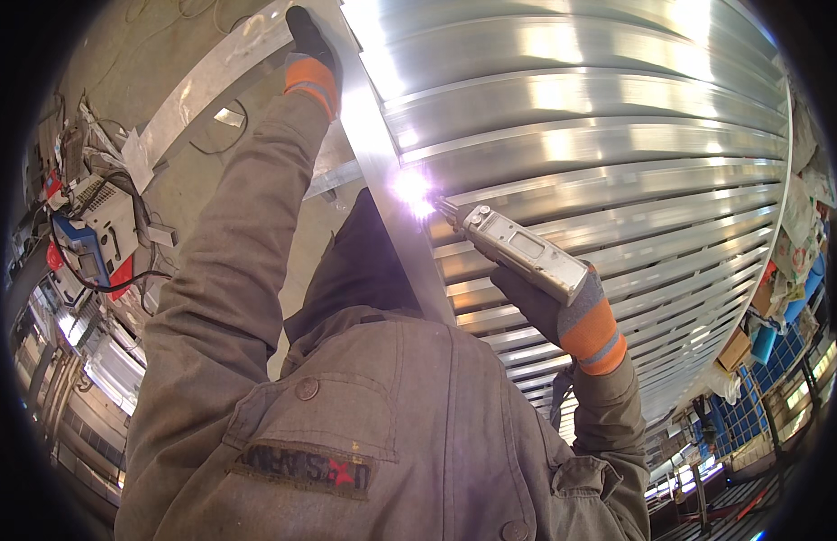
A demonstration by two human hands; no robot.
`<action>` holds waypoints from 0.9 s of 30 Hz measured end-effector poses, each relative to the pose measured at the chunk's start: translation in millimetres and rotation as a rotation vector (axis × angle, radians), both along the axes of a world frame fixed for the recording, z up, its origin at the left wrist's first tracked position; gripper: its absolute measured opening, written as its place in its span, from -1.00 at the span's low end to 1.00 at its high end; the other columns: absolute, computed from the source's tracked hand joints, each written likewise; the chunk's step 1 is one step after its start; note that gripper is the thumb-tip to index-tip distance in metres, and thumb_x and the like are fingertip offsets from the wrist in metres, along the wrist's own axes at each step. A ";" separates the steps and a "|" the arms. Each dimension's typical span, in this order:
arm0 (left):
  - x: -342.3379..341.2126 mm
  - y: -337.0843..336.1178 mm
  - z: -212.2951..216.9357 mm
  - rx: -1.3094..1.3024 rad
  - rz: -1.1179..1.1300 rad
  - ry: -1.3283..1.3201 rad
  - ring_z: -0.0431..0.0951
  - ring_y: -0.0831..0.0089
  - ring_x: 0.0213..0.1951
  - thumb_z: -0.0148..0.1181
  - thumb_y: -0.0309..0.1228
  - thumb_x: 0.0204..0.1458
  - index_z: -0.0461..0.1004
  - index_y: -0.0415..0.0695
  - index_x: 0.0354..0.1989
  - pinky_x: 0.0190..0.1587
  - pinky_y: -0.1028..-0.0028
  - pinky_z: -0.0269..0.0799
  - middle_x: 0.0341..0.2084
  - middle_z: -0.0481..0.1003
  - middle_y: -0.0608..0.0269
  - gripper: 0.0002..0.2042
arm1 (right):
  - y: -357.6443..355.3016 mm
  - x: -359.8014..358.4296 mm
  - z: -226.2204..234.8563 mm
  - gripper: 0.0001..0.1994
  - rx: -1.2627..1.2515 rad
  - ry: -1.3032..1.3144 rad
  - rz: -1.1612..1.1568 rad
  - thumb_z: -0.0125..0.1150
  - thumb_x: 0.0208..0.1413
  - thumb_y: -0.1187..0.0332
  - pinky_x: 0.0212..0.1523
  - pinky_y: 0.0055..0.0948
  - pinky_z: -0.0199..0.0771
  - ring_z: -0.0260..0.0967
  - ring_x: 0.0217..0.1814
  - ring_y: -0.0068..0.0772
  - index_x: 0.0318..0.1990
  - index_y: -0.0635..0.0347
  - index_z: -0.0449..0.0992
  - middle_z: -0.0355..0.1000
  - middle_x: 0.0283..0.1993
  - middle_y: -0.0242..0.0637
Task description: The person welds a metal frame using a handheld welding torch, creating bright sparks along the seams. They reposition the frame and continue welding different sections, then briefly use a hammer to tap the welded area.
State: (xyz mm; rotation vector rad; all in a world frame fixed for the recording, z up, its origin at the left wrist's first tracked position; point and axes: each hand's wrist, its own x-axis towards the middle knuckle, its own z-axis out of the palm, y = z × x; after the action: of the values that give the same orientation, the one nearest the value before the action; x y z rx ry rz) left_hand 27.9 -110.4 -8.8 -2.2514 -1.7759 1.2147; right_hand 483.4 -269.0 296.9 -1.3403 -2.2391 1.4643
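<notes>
My right hand (563, 317), in a dark glove with an orange and grey cuff, is closed around a handheld welding torch (524, 252) with a boxy metal body. The torch points up and left, and a bright violet-white glare (412, 189) burns at its tip, hiding the joint there. That glare sits where a flat metal edge bar (373, 135) meets the slats of a large shiny metal panel (563, 180). Farther up the bar, my gloved left hand (312, 56) rests with a stretched finger; its other fingers are partly hidden.
A wide metal strip (197, 95) extends left from the bar's far end. At left stands a blue and white machine (83, 248) with cables, beside scattered metal pieces. Beyond the panel's right edge are bags, boxes and a blue mesh rack (752, 410).
</notes>
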 end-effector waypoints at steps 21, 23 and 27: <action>-15.6 4.1 -41.1 0.018 0.126 -0.102 0.75 0.08 0.27 0.23 -0.06 0.40 0.85 0.09 0.16 0.34 0.04 0.52 0.16 0.81 0.19 -0.62 | 3.0 -7.3 12.6 -0.76 -0.269 -0.102 -0.163 0.58 0.36 0.14 -0.10 -0.22 0.78 0.81 -0.09 -0.13 0.10 -0.11 0.86 0.82 -0.03 -0.29; -16.4 6.2 -48.6 0.037 0.171 -0.150 0.74 0.08 0.27 0.23 -0.06 0.40 0.84 0.09 0.17 0.34 0.04 0.52 0.16 0.81 0.19 -0.62 | 4.2 -6.6 16.1 -0.76 -0.248 -0.114 -0.144 0.58 0.36 0.15 -0.10 -0.22 0.79 0.81 -0.08 -0.13 0.10 -0.08 0.85 0.82 -0.03 -0.27; -14.3 10.4 -48.6 0.062 0.249 -0.235 0.74 0.08 0.28 0.23 -0.05 0.40 0.84 0.09 0.17 0.35 0.03 0.52 0.17 0.81 0.20 -0.62 | 3.3 -3.7 15.3 -0.69 -0.174 -0.002 -0.162 0.60 0.33 0.26 -0.11 -0.21 0.81 0.81 -0.08 -0.08 0.18 0.00 0.82 0.81 0.04 -0.20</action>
State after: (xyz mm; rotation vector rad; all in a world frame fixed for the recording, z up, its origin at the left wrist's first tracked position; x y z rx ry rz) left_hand 13.6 -100.0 -57.4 -2.2724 -2.2009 0.9391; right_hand 479.8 -265.8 312.2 -1.5339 -1.9885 1.6295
